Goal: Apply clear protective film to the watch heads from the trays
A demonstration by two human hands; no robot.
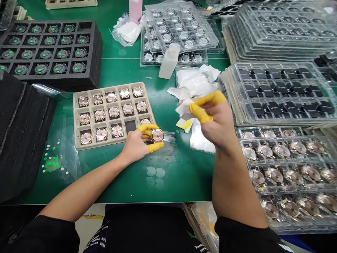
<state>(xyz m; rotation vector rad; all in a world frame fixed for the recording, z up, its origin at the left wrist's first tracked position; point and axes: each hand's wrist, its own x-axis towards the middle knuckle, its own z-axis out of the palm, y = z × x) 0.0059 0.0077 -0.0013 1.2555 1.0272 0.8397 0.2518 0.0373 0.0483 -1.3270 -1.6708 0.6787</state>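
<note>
Between the yellow-cotted fingers of my left hand (140, 140) is a rose-gold watch head (157, 135), dial facing up, just off the lower right corner of a beige tray (76, 123). Watch heads sit in the tray's compartments; one compartment (131, 126) in the front row shows only its dark bottom. My right hand (214, 116), also in yellow finger cots, pinches a crumpled white wipe (185, 108) above the right part of the table. More white wipes (202, 137) lie under and beside that hand. A white plastic bottle (170, 61) stands behind them.
Black foam trays (98, 59) of dark watch parts are stacked at left. Green and white dots (52, 161) lie near a clear film. Clear trays hold watches (283, 151) and black pieces (281, 89) at right. A pink bottle (135, 10) and more clear trays (181, 26) stand behind.
</note>
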